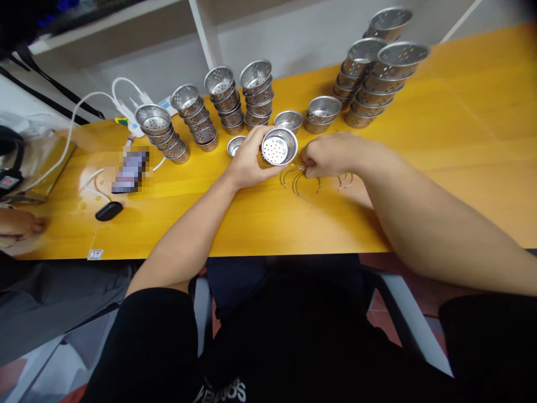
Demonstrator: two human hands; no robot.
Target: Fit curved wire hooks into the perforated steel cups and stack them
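Note:
My left hand (248, 162) is wrapped round a perforated metal cup (279, 146), whose open top faces up. Just right of it, my right hand (321, 157) is closed low over the table, its fingertips at some thin curved wires (298, 183); whether they grip one is too small to tell. A few more curved wires (344, 181) lie to the right. Behind the held cup stands another metal cup (288, 120), and a small cup (235, 145) is partly hidden behind my left hand. A short stack of cups (323, 115) stands behind my right hand.
Tall stacks of perforated cups stand along the back, including one at the left (161, 134) and one at the right (377, 84). A phone (131, 170), white cables and a black oval object (109, 211) lie at the left. Another person's hand (20, 223) rests at the far left.

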